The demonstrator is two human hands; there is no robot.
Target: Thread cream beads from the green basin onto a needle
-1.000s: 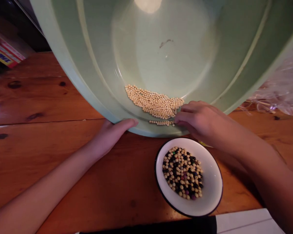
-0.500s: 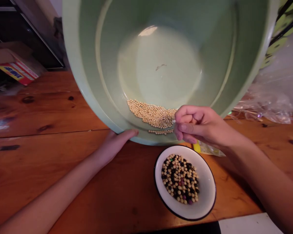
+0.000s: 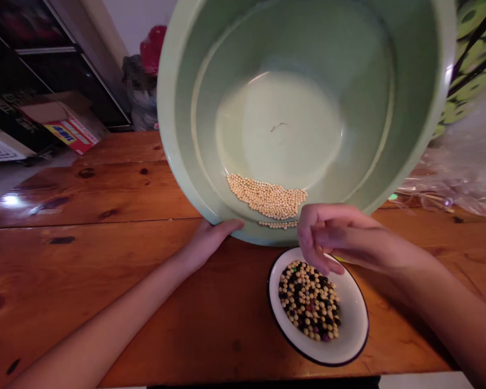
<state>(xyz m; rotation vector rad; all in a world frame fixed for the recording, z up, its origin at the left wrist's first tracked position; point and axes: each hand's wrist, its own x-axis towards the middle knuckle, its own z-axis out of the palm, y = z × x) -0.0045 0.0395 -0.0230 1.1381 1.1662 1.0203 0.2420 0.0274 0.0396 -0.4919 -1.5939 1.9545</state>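
Observation:
A large pale green basin (image 3: pixel 285 146) is tilted toward me, a streak of tan beads (image 3: pixel 267 197) pooled along its lower inside wall. My left hand (image 3: pixel 213 240) grips the near rim, its thumb over the edge and its other fingers hidden underneath. My right hand (image 3: pixel 338 237) hangs in front of the basin, above the far rim of a white bowl (image 3: pixel 354 324) with a dark edge. Its fingers are curled in, and I cannot make out what they hold, if anything. In the bowl lie mixed beads (image 3: pixel 310 302), mostly tan and black with a few purple.
Both bowl and basin are over a brown wooden table (image 3: pixel 117 227). Crumpled clear plastic bags (image 3: pixel 461 178) lie at the right, beside a rack with light green round pieces (image 3: pixel 473 70). An open cardboard box (image 3: pixel 71 121) stands at the far left.
My right hand has moved down and closer, from the beads in the basin to over the bowl's rim. The view has shifted left; my left hand keeps its grip on the basin.

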